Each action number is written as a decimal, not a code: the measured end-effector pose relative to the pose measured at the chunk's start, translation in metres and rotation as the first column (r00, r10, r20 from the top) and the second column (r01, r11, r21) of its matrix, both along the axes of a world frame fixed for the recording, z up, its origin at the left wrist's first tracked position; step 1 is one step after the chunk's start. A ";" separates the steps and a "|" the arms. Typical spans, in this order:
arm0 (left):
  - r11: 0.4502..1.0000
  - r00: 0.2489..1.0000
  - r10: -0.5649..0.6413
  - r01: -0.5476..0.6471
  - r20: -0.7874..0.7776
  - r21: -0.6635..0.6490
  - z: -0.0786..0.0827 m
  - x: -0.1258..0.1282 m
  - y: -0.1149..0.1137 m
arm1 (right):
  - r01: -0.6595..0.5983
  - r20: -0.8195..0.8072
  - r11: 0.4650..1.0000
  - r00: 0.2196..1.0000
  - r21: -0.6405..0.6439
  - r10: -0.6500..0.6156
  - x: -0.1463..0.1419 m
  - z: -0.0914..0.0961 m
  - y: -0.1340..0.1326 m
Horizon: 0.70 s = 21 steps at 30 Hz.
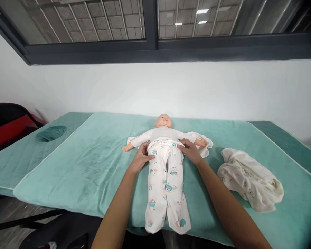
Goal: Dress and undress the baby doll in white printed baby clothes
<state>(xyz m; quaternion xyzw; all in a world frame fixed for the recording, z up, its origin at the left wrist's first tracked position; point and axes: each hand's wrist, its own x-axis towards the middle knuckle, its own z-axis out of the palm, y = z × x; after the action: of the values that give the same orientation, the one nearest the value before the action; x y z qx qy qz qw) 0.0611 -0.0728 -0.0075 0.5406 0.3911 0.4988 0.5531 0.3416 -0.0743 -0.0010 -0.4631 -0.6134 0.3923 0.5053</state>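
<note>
Head view: at far left, a red-and-black chair-like object (12, 126) stands beside the left end of the green bed (77, 169), which has an oval hole (51, 133) near that end. Midway along the bed, the left hand (140, 159) is at the doll's side, its thumb on the front of the pants (166, 173) and its fingers curled by the waistband; I cannot tell whether they pinch the cloth. The doll (163, 121) lies on its back, head near the bed's far edge, arms spread in a white top (162, 132). Its printed pants reach up to the belly, and their hems come to the near edge. The right hand (190, 150) holds the waistband's other side between thumb and fingers. Loose white cloth (204, 151) lies by the arm beyond that hand. Farther right, a crumpled cloth bundle (251, 178) lies apart, toward the near right corner.
</note>
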 end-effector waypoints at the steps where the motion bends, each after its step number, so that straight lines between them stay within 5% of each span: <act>1: 1.000 1.000 0.021 -0.021 -0.013 0.015 -0.002 0.000 0.001 | 0.019 -0.024 1.000 1.000 0.012 -0.019 -0.001 0.000 -0.001; 10: 0.944 0.920 0.310 -0.268 -0.240 0.190 -0.006 0.017 0.011 | 0.179 -0.157 0.983 0.970 -0.041 -0.184 -0.006 0.000 0.022; 14: 0.998 0.988 0.036 -0.029 -0.149 0.049 0.006 0.008 0.003 | 0.045 -0.079 0.998 0.996 -0.045 -0.048 0.007 0.001 0.008; 17: 0.972 0.972 -0.234 0.234 -0.003 -0.024 0.015 -0.002 -0.007 | -0.162 0.002 0.984 0.987 -0.076 0.163 0.018 0.005 -0.009; 21: 0.962 0.963 -0.269 0.269 -0.001 -0.039 0.017 -0.008 -0.013 | -0.161 0.165 0.981 0.970 -0.112 0.178 0.020 0.011 -0.021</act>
<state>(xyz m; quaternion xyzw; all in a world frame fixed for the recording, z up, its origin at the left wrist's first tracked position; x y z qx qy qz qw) 0.0535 -0.0863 0.0099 0.5796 0.3254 0.4098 0.6247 0.3612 -0.0957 0.0102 -0.4656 -0.6728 0.4215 0.3910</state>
